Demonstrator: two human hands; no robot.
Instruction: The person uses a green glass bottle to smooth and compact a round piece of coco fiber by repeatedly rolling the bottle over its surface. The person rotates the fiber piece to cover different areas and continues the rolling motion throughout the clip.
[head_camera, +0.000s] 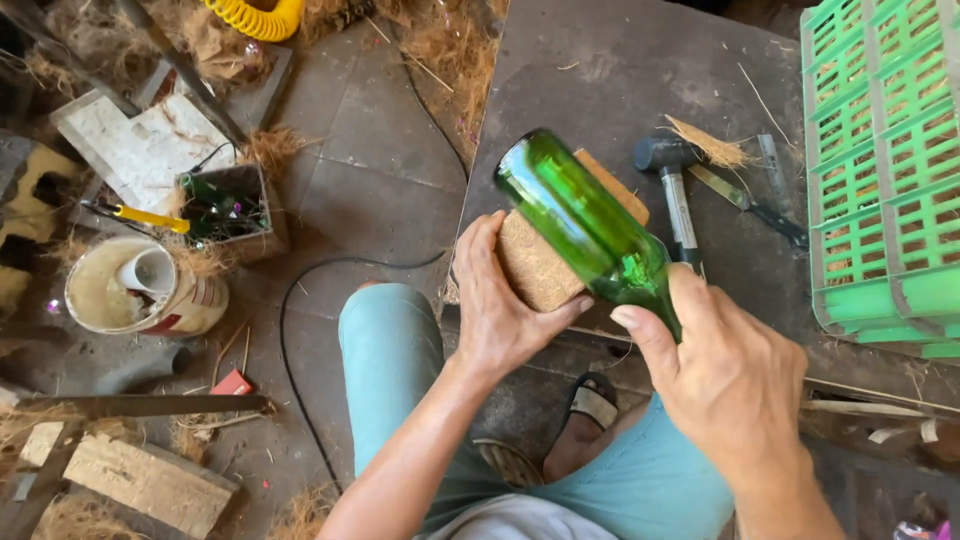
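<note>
Bottle (585, 225), green glass, sits mid-frame, tilted, base pointing far-left, neck end in the right hand.

Left to right:
- Far left on the floor: round pot (140, 290) with pale paste and a white cup inside, red-and-white label band on its side. Yellow-handled tool (150, 217) beside it, then a small box (235, 210) of dark green glass pieces. Small red packet (233, 383) lies nearer, wooden block (140, 480) near-left.
- Black cable (300, 330) loops across the floor to the counter (620, 70).
- Left hand (505, 300): grip clenched on a brown fibre pad (540, 260), fingers wrapped over its near-left edge, pad pressed against the bottle side.
- Right hand (730, 385): grip clenched on the bottle's narrow end, thumb along the glass.
- Hammer (675, 185) and a flat blade (750, 200) lie on the counter just beyond the bottle.
- Far right: green slatted plastic crate (885, 170).

Step, as I read it: fitting the pad onto the bottle body. Next move likely needs a steady hold on the neck while the pad seats flush along the curve.
</note>
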